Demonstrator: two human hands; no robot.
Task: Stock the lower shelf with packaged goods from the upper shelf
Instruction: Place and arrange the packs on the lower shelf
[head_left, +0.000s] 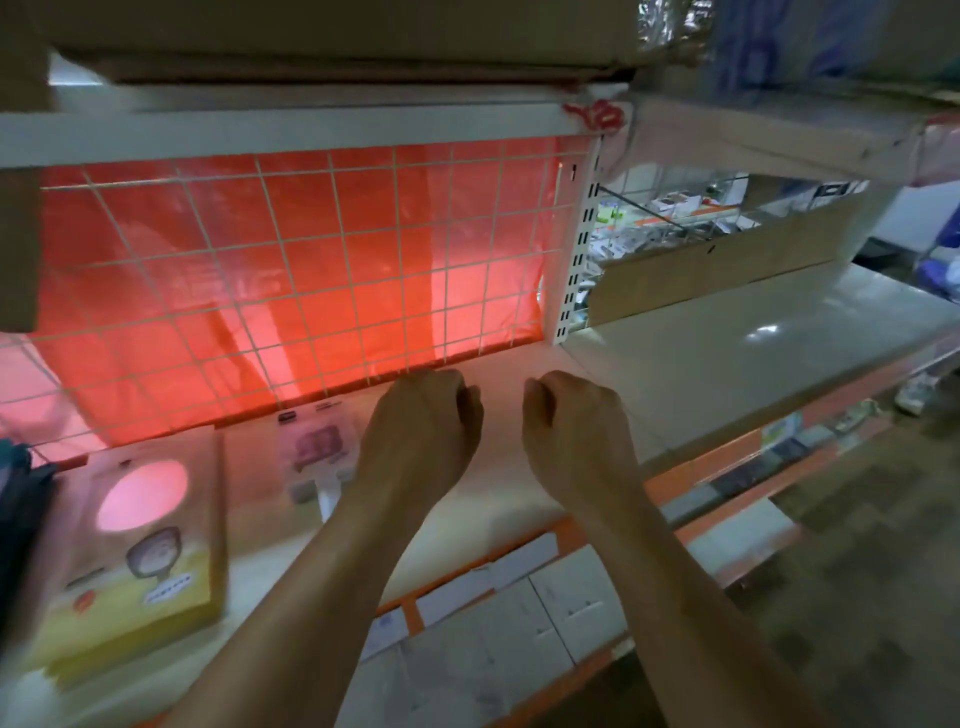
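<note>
Curled left hand (422, 415), right hand (571, 423) over glossy shelf (727, 358) before wire grid (291, 244).

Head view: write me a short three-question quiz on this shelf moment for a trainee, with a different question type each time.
1. True or false: the right hand is gripping a box.
2. Multiple choice: what colour is the sheet behind the wire grid? A. blue B. red C. green
3. Fill in the missing word: the box with the round window lies on the shelf to the ___ of the left hand.

Key: 1. False: its fingers are curled and no box is in it. 2. B. 3. left.
</note>
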